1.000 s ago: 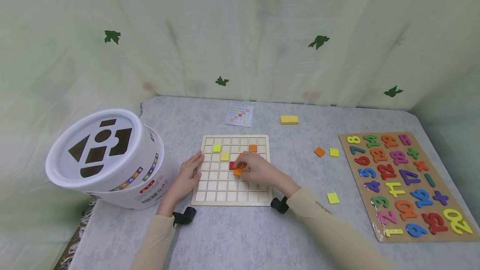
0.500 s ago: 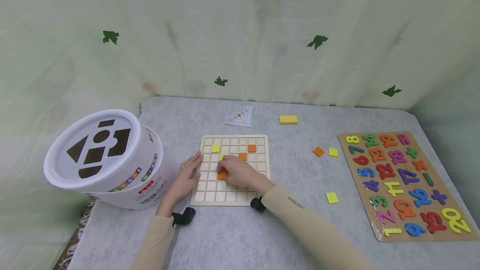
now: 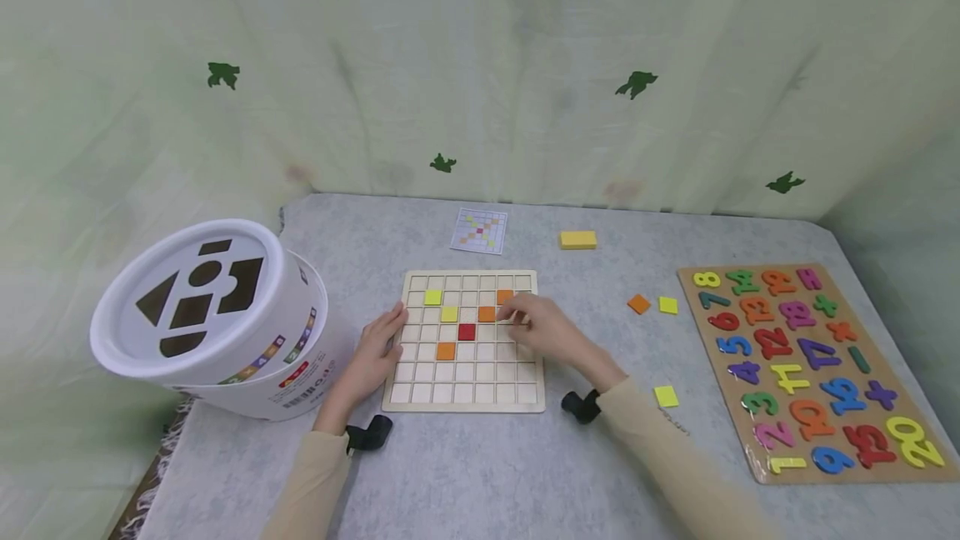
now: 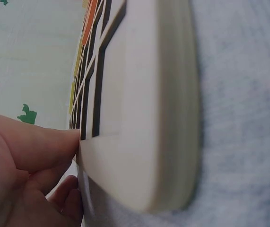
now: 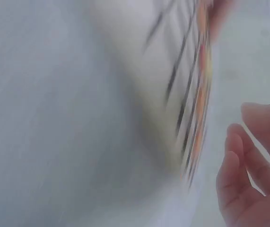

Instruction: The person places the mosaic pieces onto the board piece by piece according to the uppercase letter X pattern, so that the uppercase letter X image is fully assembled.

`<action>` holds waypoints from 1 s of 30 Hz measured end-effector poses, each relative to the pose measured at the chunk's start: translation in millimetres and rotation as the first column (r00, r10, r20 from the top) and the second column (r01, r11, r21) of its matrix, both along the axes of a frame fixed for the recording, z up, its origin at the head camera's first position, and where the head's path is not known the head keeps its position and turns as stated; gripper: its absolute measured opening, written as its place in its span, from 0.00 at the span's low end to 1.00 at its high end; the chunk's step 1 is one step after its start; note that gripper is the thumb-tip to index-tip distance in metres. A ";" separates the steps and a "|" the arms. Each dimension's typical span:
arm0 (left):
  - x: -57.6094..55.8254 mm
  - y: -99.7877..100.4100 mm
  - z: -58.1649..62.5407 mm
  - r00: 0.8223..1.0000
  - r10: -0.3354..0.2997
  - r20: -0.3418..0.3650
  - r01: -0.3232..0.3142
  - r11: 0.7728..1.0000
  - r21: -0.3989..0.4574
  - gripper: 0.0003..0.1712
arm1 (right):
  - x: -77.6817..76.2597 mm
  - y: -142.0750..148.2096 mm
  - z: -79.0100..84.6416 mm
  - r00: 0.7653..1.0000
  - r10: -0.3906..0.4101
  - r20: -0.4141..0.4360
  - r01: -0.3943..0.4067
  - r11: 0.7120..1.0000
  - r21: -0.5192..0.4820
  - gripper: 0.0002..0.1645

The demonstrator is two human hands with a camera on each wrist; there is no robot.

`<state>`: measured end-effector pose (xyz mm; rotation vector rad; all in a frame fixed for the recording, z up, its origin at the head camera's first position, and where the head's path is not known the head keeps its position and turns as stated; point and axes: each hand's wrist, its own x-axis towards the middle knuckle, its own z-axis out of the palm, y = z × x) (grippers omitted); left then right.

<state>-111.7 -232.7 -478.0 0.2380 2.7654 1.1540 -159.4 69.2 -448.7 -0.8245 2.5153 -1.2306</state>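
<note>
A wooden grid board [image 3: 465,394] lies in front of me. On it sit a red tile [image 3: 467,332], an orange tile [image 3: 446,351] below left of it, two more orange tiles [image 3: 487,314] toward the upper right and two yellow tiles [image 3: 449,314] toward the upper left. My left hand [image 3: 377,352] rests against the board's left edge with relaxed fingers; the left wrist view shows its fingertip touching the rim. Over the right side of the board hovers my right hand [image 3: 543,327], fingers loosely bent. In the right wrist view that hand [image 5: 257,165] holds nothing.
Loose orange [image 3: 639,303] and yellow tiles [image 3: 666,396] lie right of the board. Behind it are a pattern card [image 3: 480,231] and a yellow block [image 3: 578,240]. A white lidded bucket [image 3: 315,365] stands left; a number puzzle board [image 3: 840,477] lies far right.
My right hand carried an orange tile leftward, left it in a cell below left of the red tile, then moved back to the right. The left hand stayed put.
</note>
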 end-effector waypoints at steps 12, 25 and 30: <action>0.0 1.3 1.1 1.000 0.008 0.011 -0.008 1.000 0.005 0.32 | -5.6 145.8 -11.6 0.950 -0.311 -0.019 0.311 0.945 0.097 0.13; 0.0 0.7 1.6 1.000 0.006 0.017 -0.007 1.000 0.015 0.32 | -6.0 193.6 -10.4 0.870 -0.493 0.016 0.475 0.846 0.244 0.19; 0.2 0.8 0.8 1.000 0.005 0.016 -0.005 1.000 0.014 0.32 | -11.4 195.5 -17.2 0.885 -0.464 -0.039 0.458 0.852 0.255 0.18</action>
